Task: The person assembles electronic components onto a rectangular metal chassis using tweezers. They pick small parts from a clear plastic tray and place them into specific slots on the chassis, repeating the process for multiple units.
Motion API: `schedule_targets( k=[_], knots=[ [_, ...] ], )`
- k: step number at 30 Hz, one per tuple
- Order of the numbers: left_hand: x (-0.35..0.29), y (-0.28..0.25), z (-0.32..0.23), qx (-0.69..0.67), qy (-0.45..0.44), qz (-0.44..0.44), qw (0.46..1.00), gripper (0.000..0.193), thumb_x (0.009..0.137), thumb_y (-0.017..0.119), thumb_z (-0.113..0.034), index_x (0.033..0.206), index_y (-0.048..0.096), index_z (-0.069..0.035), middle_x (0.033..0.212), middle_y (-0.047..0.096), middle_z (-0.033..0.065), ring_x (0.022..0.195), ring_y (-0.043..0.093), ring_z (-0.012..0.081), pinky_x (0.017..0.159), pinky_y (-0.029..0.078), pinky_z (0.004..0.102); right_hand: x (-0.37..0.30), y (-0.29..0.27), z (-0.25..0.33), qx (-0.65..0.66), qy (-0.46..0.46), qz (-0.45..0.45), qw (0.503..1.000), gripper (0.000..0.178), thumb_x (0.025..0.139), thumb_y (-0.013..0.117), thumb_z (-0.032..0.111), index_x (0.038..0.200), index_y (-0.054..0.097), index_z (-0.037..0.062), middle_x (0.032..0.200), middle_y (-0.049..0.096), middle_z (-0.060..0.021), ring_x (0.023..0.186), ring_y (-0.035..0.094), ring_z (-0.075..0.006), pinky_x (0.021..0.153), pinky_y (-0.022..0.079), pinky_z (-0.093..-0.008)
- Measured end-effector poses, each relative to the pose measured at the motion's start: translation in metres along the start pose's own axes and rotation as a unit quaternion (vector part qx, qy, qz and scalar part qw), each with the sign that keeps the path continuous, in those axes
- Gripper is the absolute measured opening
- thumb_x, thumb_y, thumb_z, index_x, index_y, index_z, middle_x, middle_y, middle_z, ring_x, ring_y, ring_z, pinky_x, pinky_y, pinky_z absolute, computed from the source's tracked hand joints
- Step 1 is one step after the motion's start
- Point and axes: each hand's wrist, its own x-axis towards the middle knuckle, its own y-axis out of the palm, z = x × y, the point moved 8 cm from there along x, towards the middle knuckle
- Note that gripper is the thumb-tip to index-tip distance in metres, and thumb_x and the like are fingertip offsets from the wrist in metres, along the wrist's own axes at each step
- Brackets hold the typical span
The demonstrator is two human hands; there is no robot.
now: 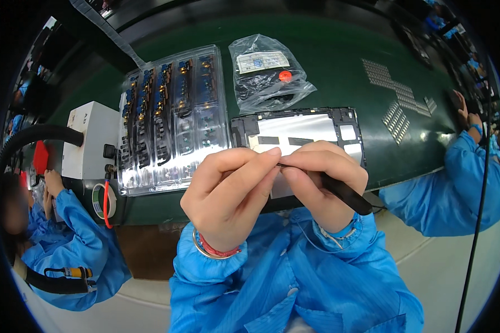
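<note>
My left hand (228,191) is closed, thumb and forefinger pinched on something too small to make out. Its tips meet those of my right hand (325,177), where a thin dark piece shows between the fingers. A black pen-like tool (347,195) lies in my right hand, its thick rounded end sticking out toward my right wrist; its tip is hidden. Just beyond and partly behind both hands is a flat device panel (311,125) with a black frame and a silvery middle, lying on the green table (294,50).
A clear plastic tray (219,72) of small circuit boards with dark cables lies left. Past the panel is a clear bag (269,91). Small metallic pieces (395,122) sit in sheets at right. A white box (91,139) and tape roll (110,201) stand left. Co-workers' blue sleeves flank me.
</note>
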Motion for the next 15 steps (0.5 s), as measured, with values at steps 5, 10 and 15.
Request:
schedule_targets(
  k=[5,10,15],
  knots=[
    [-0.019,0.003,0.020,-0.132,-0.128,-0.087,0.979,0.024,0.066,0.068,0.009,0.089,0.065,0.003,0.083,0.065,0.0135,0.071,0.064,0.0181,0.063,0.051,0.0241,-0.008,0.004,0.011,-0.067,-0.090,-0.049,0.992,0.025,0.065,0.070,-0.004,0.089,0.066,0.0014,0.079,0.064,-0.0088,0.064,0.061,-0.0186,0.053,0.046,-0.0257],
    [-0.024,0.006,0.017,-0.125,-0.092,-0.088,0.984,0.022,0.066,0.065,0.011,0.087,0.064,0.005,0.086,0.066,0.0184,0.076,0.067,0.0226,0.068,0.053,0.0255,-0.018,0.009,0.014,-0.094,-0.121,-0.054,0.987,0.029,0.061,0.072,-0.002,0.088,0.067,0.0023,0.080,0.064,-0.0083,0.064,0.062,-0.0200,0.054,0.047,-0.0271],
    [-0.030,0.005,0.019,-0.064,-0.103,-0.064,0.991,0.022,0.062,0.067,0.009,0.082,0.067,0.001,0.101,0.061,0.0219,0.086,0.065,0.0253,0.069,0.054,0.0269,-0.020,0.012,0.012,-0.083,-0.105,-0.030,0.990,0.028,0.060,0.072,-0.003,0.087,0.067,0.0019,0.078,0.064,-0.0080,0.062,0.062,-0.0201,0.054,0.047,-0.0270]
  ],
)
